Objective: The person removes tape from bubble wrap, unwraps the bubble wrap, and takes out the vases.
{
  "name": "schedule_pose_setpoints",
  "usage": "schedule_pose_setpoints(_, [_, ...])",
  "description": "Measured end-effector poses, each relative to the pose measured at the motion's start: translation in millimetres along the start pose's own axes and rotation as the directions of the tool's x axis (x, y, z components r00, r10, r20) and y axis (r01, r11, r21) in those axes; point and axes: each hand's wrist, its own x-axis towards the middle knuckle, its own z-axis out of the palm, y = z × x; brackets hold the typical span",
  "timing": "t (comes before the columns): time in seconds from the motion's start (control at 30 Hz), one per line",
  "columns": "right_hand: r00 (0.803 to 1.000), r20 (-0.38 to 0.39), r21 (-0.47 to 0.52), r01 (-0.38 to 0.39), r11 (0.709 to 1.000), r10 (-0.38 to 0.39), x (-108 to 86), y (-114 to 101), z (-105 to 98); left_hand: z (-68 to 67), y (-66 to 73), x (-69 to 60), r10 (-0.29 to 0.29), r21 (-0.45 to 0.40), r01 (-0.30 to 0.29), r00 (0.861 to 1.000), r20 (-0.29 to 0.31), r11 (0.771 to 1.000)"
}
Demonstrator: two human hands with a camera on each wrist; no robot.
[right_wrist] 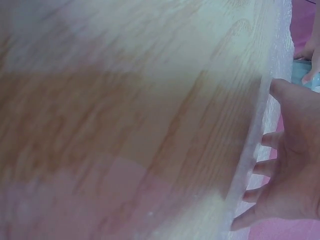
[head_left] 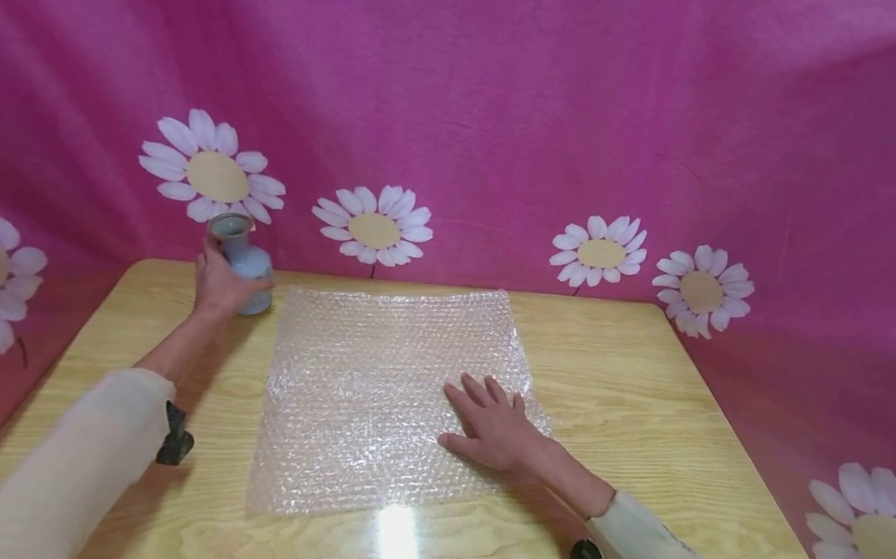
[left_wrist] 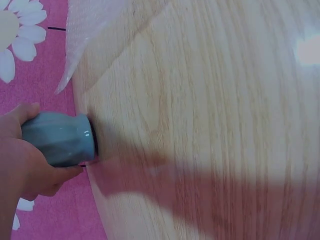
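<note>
At the table's back left, a pale blue-grey ceramic vase (head_left: 246, 263) stands upright. My left hand (head_left: 221, 281) grips it from the left side, thumb across its front. The left wrist view shows the vase's glazed body (left_wrist: 60, 139) in the left hand (left_wrist: 30, 160), its base close to the tabletop. A sheet of clear bubble wrap (head_left: 377, 383) lies flat across the middle of the table. Over its right part my right hand (head_left: 492, 428) is spread with straight fingers. In the right wrist view the right hand's fingertips (right_wrist: 270, 140) are at the sheet (right_wrist: 255, 130).
The wood-grain table (head_left: 610, 389) has rounded back corners. A pink cloth with large daisies (head_left: 486, 128) hangs behind it and at both sides, close to the back edge. Light glares off the front of the tabletop.
</note>
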Motion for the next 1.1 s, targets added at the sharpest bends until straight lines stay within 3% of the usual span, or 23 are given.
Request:
schedule_pose_setpoints(0.77, [1.0, 0.005, -0.021, -0.007, 1.0, 0.007, 2.0, 0, 0, 0.3, -9.5, -0.1, 0.015, 0.002, -0.015, 1.0, -0.014, 1.0])
schedule_pose_setpoints(1.1, [1.0, 0.001, -0.022, -0.004, 1.0, 0.004, 2.2, 3, 0, 1.4, -14.0, -3.7, 0.049, 0.039, -0.049, 0.999, 0.016, 0.998])
